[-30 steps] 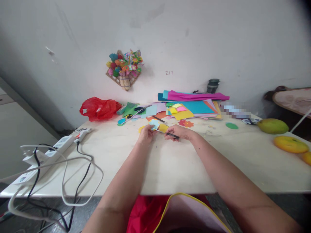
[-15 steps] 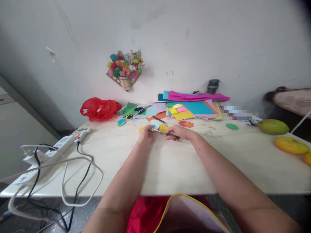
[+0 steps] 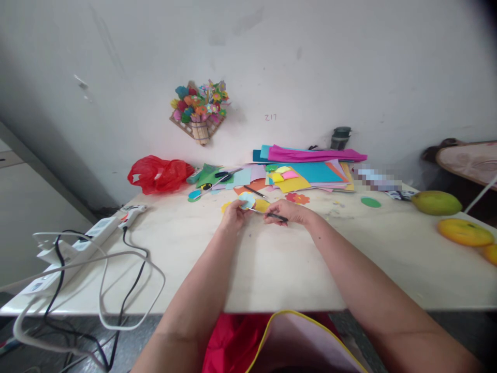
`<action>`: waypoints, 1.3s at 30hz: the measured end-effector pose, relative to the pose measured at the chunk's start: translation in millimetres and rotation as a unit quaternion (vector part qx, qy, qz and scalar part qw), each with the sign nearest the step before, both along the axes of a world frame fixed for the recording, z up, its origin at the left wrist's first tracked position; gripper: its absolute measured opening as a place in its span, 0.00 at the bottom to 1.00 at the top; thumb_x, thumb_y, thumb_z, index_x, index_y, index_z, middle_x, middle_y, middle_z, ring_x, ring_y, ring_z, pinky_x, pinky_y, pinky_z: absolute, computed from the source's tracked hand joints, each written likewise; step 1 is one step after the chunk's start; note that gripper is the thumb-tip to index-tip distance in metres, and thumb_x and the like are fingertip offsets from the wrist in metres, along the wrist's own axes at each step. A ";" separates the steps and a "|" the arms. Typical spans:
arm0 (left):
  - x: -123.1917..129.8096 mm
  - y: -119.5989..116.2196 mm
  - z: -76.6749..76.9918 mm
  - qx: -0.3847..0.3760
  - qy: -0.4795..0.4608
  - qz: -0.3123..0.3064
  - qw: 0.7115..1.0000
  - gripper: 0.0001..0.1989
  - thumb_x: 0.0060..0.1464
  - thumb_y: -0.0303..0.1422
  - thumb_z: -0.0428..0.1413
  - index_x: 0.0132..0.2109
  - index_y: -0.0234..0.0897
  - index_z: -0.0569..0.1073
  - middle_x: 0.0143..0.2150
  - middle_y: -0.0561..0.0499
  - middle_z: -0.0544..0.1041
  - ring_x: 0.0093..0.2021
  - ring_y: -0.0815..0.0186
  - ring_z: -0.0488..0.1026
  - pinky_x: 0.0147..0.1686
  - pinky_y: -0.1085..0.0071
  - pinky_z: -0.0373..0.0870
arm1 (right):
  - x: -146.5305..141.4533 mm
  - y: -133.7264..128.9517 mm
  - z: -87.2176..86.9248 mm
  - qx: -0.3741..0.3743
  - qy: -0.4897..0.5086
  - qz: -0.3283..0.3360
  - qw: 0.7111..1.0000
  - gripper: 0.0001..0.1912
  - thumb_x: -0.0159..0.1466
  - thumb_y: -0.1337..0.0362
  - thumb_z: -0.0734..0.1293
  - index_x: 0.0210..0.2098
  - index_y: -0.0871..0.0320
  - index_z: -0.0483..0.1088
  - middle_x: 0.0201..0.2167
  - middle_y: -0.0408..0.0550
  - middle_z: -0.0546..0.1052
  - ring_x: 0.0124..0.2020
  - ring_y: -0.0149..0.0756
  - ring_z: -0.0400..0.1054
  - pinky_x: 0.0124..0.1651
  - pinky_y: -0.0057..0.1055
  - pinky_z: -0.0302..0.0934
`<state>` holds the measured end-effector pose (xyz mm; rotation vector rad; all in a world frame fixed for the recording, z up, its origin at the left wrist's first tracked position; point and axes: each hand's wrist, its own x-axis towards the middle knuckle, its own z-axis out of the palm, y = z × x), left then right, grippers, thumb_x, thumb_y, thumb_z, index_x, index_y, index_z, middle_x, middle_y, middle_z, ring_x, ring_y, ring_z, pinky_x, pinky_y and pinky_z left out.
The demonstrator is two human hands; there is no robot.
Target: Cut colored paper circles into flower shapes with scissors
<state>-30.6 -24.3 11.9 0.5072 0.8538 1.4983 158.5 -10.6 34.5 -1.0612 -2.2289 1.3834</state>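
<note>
Over the middle of the table, my left hand (image 3: 233, 214) pinches a light blue paper piece (image 3: 247, 199) with a rounded outline. My right hand (image 3: 282, 211) is closed on a pair of scissors (image 3: 278, 217); the black handles show edge-on, and the thin blades point left to the blue paper's lower edge. Whether the blades are apart is too small to tell. Yellow paper (image 3: 263, 205) lies just behind the hands, partly covered by the blue piece. A dark pen (image 3: 254, 192) rests beyond it. Red-orange paper flowers (image 3: 297, 199) lie behind my right hand.
Coloured paper sheets (image 3: 318, 173) and another pair of scissors (image 3: 228, 175) lie along the wall. A red plastic bag (image 3: 159, 174) stands at back left. Power strips (image 3: 83, 248) with loose cables occupy the left side. Yellow-green fruit (image 3: 437, 202) and a green paper oval (image 3: 370, 202) are on the right.
Only slight motion shows: the scissors and my right hand have shifted a little to the right. My left hand keeps the blue paper in nearly the same place.
</note>
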 end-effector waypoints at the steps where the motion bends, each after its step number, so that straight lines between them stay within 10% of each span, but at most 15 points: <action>1: 0.1 -0.2 0.2 -0.002 0.002 0.001 1.000 0.12 0.41 0.20 0.52 0.37 0.28 0.70 0.28 0.46 0.77 0.27 0.63 0.76 0.25 0.71 0.74 | 0.3 -0.5 0.6 0.000 -0.002 0.000 1.000 0.20 0.48 0.52 0.72 0.31 0.63 0.73 0.13 0.37 0.64 0.14 0.22 0.55 0.18 0.23 0.51; 39: -6.3 7.5 -6.0 0.022 -0.014 0.100 0.995 0.05 0.48 0.23 0.54 0.34 0.33 0.73 0.30 0.48 0.78 0.31 0.66 0.77 0.34 0.73 0.73 | 18.6 8.3 -2.5 -0.047 0.063 -0.016 0.997 0.12 0.55 0.59 0.68 0.31 0.62 0.66 0.18 0.42 0.73 0.15 0.25 0.64 0.17 0.21 0.53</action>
